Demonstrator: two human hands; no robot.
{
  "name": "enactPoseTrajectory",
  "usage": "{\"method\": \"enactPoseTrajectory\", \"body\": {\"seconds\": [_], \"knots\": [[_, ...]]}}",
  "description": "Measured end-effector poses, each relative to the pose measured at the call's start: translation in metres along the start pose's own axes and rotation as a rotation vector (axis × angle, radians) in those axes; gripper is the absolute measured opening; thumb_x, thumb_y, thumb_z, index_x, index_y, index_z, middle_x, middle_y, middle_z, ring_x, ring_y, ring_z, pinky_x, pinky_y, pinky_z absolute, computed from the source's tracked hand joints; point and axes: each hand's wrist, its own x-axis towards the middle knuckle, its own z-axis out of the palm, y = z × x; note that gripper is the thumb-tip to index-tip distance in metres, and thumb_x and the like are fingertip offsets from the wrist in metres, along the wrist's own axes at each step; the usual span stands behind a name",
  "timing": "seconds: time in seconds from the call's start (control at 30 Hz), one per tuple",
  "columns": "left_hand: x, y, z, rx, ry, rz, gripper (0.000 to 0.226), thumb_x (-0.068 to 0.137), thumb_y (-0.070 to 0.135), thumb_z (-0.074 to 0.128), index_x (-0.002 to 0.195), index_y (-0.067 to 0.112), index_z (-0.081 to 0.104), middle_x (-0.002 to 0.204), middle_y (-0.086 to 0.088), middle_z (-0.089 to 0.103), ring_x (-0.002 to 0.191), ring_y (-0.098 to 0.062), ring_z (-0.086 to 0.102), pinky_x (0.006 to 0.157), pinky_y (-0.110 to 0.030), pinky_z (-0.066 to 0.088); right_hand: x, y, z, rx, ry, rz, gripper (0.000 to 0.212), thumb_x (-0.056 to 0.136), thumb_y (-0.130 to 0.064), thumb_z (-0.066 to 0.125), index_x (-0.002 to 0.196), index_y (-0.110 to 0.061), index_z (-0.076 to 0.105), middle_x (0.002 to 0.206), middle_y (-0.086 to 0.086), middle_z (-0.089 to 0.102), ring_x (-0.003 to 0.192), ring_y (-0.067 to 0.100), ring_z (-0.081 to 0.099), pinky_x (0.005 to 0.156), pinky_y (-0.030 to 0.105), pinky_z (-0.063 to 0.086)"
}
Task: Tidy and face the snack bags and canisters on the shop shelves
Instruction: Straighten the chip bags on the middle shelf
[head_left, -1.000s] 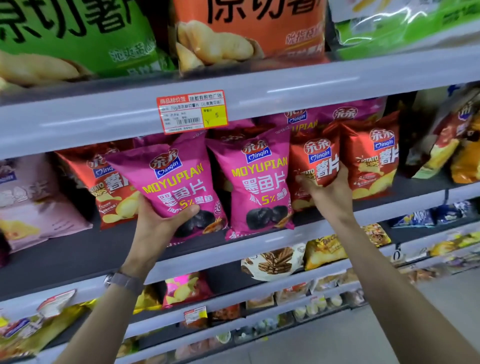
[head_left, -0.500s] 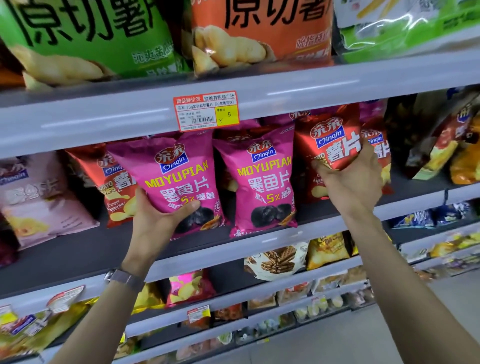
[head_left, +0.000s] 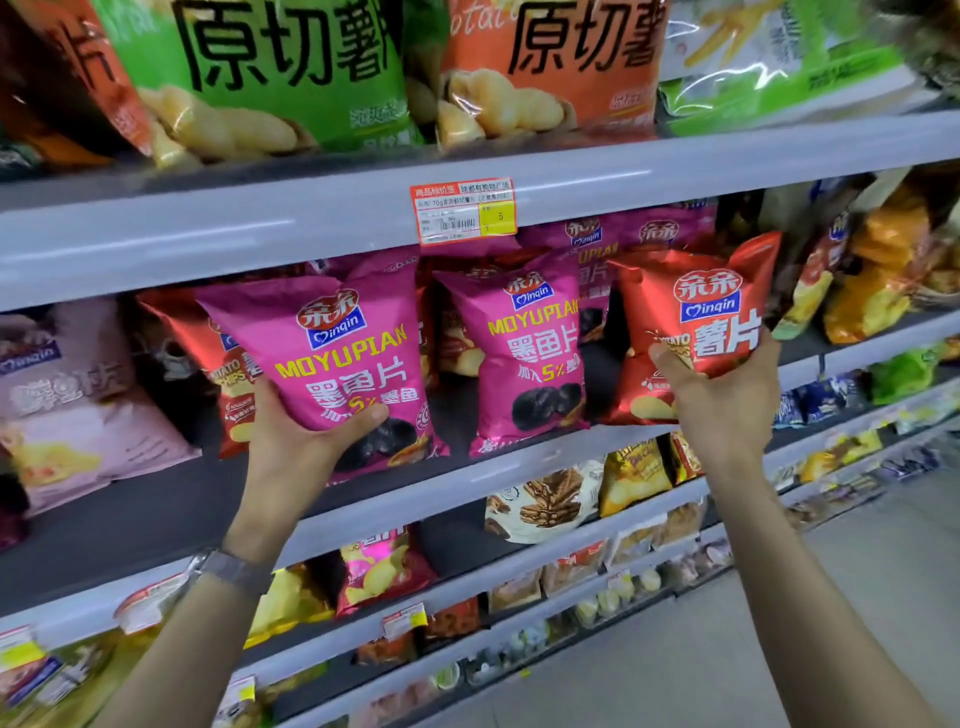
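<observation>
My left hand grips the lower part of a magenta Moyupian snack bag standing at the front of the middle shelf. A second magenta bag stands upright to its right. My right hand holds a red potato chip bag from below, lifted and tilted in front of the shelf's right part. Another red chip bag leans behind the left magenta bag. More magenta bags stand at the back.
Large green and orange chip bags fill the top shelf. A price tag hangs on its edge. Pale pink bags lie at the left, mixed orange bags at the right. Lower shelves hold small snacks; floor at lower right.
My right hand has pulled the red chip bag up and out toward the shelf front, to the right. My left hand keeps its hold on the magenta bag.
</observation>
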Motion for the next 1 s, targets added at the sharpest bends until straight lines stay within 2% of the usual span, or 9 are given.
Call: {"method": "enactPoseTrajectory", "body": {"seconds": [0.1,0.17,0.3,0.37,0.53,0.67,0.8,0.9,1.0], "knots": [[-0.006,-0.001,-0.010,-0.011,-0.014,0.018,0.095,0.060,0.026,0.099,0.141,0.020,0.049,0.127,0.007,0.072,0.106,-0.005,0.074,0.090,-0.031,0.060,-0.027,-0.007,-0.013,0.057,0.004,-0.014,0.086,0.063,-0.061,0.088,0.135,-0.033,0.049,0.119,-0.011,0.067,0.105,0.016,0.068,0.095,0.048,0.057],[-0.010,-0.006,-0.022,-0.021,-0.024,0.008,0.097,0.058,0.029,0.101,0.140,0.021,0.049,0.126,0.008,0.073,0.106,-0.006,0.074,0.094,-0.038,0.061,-0.048,-0.013,-0.020,0.106,-0.004,-0.029,0.082,0.065,-0.057,0.091,0.132,-0.036,0.049,0.117,-0.014,0.066,0.103,0.010,0.068,0.092,0.044,0.059],[-0.019,-0.007,-0.049,-0.025,0.027,0.017,0.105,0.048,0.052,0.103,0.135,0.029,0.049,0.126,0.012,0.071,0.111,-0.008,0.073,0.098,-0.047,0.060,-0.095,-0.035,-0.023,0.183,-0.063,-0.043,0.078,0.069,-0.050,0.092,0.131,-0.040,0.045,0.115,-0.020,0.065,0.099,-0.002,0.067,0.087,0.030,0.057],[-0.023,-0.005,-0.064,-0.035,0.041,0.021,0.105,0.047,0.055,0.100,0.134,0.029,0.049,0.126,0.012,0.071,0.111,-0.008,0.072,0.097,-0.047,0.060,-0.119,-0.047,-0.015,0.208,-0.130,-0.056,0.078,0.070,-0.046,0.092,0.131,-0.038,0.044,0.113,-0.023,0.064,0.094,-0.011,0.065,0.083,0.020,0.053],[-0.040,-0.009,-0.109,-0.056,0.072,0.012,0.104,0.048,0.053,0.101,0.136,0.029,0.052,0.125,0.009,0.074,0.110,-0.013,0.075,0.095,-0.050,0.061,-0.168,-0.075,0.026,0.234,-0.315,-0.102,0.079,0.070,-0.051,0.092,0.131,-0.042,0.043,0.118,-0.015,0.067,0.104,0.002,0.067,0.086,0.027,0.054],[-0.061,-0.014,-0.139,-0.053,0.116,-0.023,0.104,0.043,0.056,0.099,0.133,0.030,0.054,0.121,0.010,0.076,0.106,-0.013,0.076,0.095,-0.049,0.061,-0.195,-0.096,0.062,0.297,-0.429,-0.094,0.077,0.071,-0.047,0.093,0.131,-0.037,0.047,0.113,-0.018,0.069,0.099,-0.002,0.068,0.082,0.021,0.053],[-0.074,-0.018,-0.158,-0.047,0.142,-0.057,0.098,0.042,0.057,0.100,0.126,0.037,0.054,0.119,0.008,0.077,0.105,-0.015,0.076,0.094,-0.050,0.061,-0.208,-0.103,0.105,0.321,-0.494,-0.103,0.075,0.071,-0.048,0.092,0.130,-0.034,0.048,0.109,-0.014,0.072,0.095,0.001,0.070,0.084,0.027,0.055],[-0.082,-0.016,-0.163,-0.018,0.131,-0.039,0.088,0.046,0.052,0.101,0.119,0.049,0.052,0.118,0.011,0.076,0.105,-0.012,0.076,0.091,-0.044,0.062,-0.210,-0.104,0.133,0.291,-0.508,-0.131,0.070,0.073,-0.042,0.092,0.124,-0.037,0.045,0.108,-0.017,0.069,0.093,-0.004,0.066,0.078,0.017,0.048],[-0.088,-0.011,-0.163,-0.024,0.123,-0.048,0.092,0.043,0.049,0.100,0.123,0.037,0.054,0.115,0.012,0.077,0.101,-0.009,0.076,0.084,-0.033,0.061,-0.206,-0.095,0.154,0.239,-0.505,-0.149,0.058,0.072,-0.045,0.092,0.105,-0.043,0.044,0.105,-0.013,0.071,0.093,0.005,0.069,0.077,0.022,0.049]]}}
